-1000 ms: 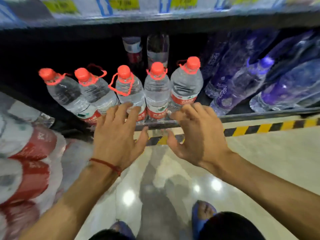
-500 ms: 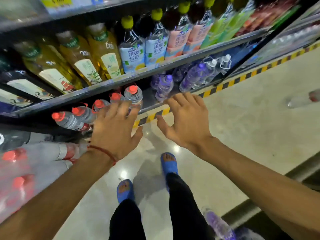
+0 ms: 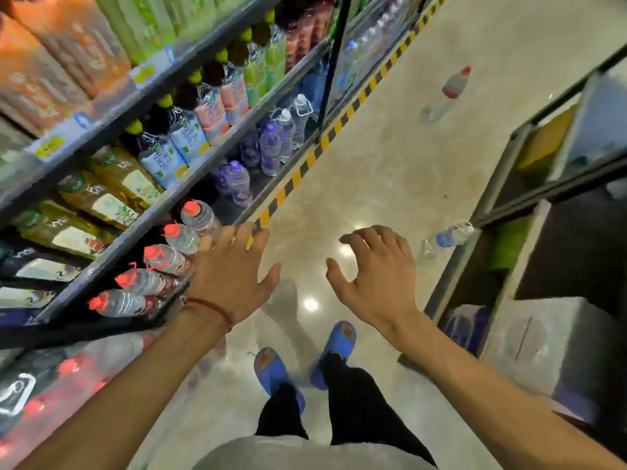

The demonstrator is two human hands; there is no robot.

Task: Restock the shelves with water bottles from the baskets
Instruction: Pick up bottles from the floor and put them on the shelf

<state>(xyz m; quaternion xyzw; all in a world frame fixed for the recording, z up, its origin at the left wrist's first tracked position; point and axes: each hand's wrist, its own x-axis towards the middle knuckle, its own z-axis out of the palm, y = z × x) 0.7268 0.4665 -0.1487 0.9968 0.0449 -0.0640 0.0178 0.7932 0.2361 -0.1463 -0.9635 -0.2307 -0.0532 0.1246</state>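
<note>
Several red-capped water bottles [image 3: 169, 257] stand in a row on the bottom shelf [image 3: 112, 249] at the left. My left hand [image 3: 234, 276] hovers just in front of them with fingers spread and holds nothing. My right hand [image 3: 373, 276] hangs over the aisle floor, fingers loosely bent, empty. A red-capped bottle [image 3: 444, 95] lies on the floor far ahead. Another bottle with a blue label [image 3: 448, 237] lies on the floor at the right, by a metal frame.
Purple-capped bottles [image 3: 237, 184] fill the bottom shelf further along. Juice and tea bottles [image 3: 190, 137] line the shelves above. Wrapped packs of red-capped bottles [image 3: 68, 378] sit at lower left. A metal frame [image 3: 488, 212] and a box [image 3: 536, 337] stand at right. My blue sandals [image 3: 336, 340] are on the glossy floor.
The view has swung up and right from close on the shelf to along the aisle. Both hands have drawn back from the red-capped bottles and spread apart, still empty.
</note>
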